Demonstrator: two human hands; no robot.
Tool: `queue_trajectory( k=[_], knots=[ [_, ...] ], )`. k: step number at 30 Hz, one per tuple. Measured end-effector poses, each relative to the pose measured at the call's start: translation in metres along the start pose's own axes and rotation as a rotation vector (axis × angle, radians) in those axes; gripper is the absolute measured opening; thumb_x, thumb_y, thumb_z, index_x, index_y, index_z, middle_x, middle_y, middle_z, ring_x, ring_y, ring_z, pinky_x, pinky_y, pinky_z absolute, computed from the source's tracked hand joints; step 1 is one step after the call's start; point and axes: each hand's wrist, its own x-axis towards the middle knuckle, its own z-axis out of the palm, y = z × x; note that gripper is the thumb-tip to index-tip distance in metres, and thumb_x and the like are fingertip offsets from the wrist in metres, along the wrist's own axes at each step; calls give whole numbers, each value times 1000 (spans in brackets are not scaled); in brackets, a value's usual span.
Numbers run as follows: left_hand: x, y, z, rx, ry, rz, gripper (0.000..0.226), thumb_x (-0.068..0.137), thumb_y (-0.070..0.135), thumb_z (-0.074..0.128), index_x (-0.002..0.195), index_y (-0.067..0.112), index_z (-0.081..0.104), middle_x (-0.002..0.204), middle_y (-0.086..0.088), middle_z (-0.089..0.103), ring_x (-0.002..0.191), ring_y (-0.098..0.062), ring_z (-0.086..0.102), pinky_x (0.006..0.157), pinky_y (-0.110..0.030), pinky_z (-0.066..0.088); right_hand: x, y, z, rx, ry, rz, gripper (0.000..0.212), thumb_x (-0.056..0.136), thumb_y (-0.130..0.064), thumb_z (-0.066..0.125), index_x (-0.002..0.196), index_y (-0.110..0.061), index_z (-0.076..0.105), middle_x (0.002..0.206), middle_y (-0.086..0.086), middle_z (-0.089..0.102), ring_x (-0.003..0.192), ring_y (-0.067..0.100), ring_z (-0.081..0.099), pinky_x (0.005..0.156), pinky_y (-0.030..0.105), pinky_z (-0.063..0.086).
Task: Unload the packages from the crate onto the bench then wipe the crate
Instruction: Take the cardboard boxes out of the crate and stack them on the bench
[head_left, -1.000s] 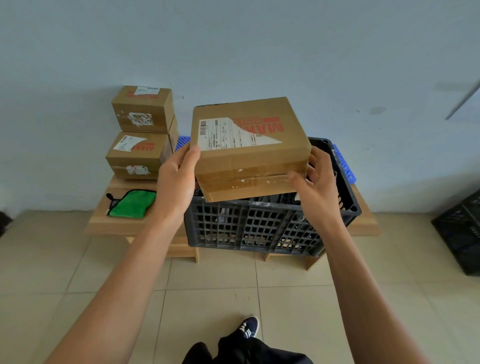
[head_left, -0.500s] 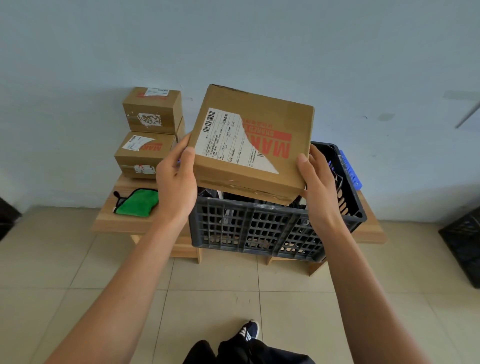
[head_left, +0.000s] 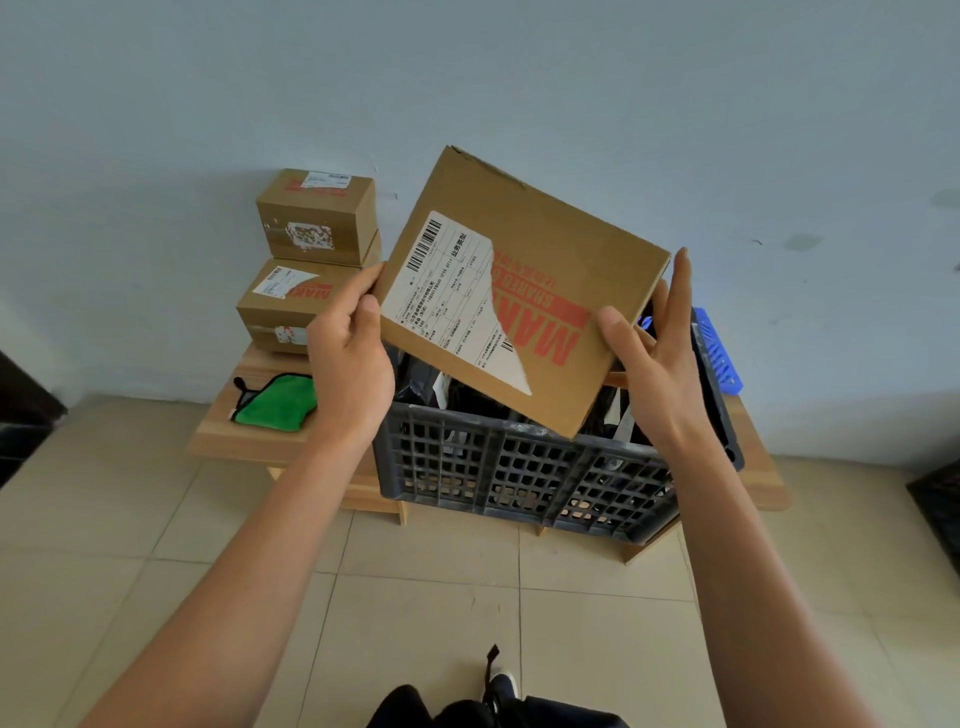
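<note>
Box (head_left: 519, 291) tilted btwn left grip (head_left: 353, 358), right grip (head_left: 649, 358)

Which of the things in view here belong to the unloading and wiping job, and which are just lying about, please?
Part of the job:
- cardboard box, tilted, held by left hand and right hand
- grey crate with dark packages inside
- two stacked boxes
- wooden bench
- green cloth

Just lying about:
- blue plastic piece behind the crate
- dark crate on the floor

A flat cardboard package (head_left: 524, 291) was tilted above the dark crate (head_left: 519, 478), which apparently held dark-wrapped parcels.
</note>
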Motion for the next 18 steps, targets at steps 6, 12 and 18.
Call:
queue_trajectory(
  k=[6,12,18],
  knots=[
    [9,9,20,98,-1,64,39,106,12,38,131,20,66,120,14,70,114,-7,64,97,-37,56,15,9,-11,107,24,-86,75,88,-53,71,149,-50,27,155,-12,41,131,24,56,89,52,59],
    [11,22,45,-44,105,100,28,104,23,52,131,15,52,127,6,65,117,-7,62,99,-32,53,23,28,-14,289,105,-47,68,91,-35,72,147,-38,33,148,-8,49,119,18,65,82,44,62],
    [13,36,73,-151,-72,-66,69,90,32,66,145,23,25,145,-2,53,130,-8,55,105,-35,51,31,42,-3,446,127,94,53,93,-30,69,138,-27,40,133,-1,58,110,15,69,73,47,63]
  ],
)
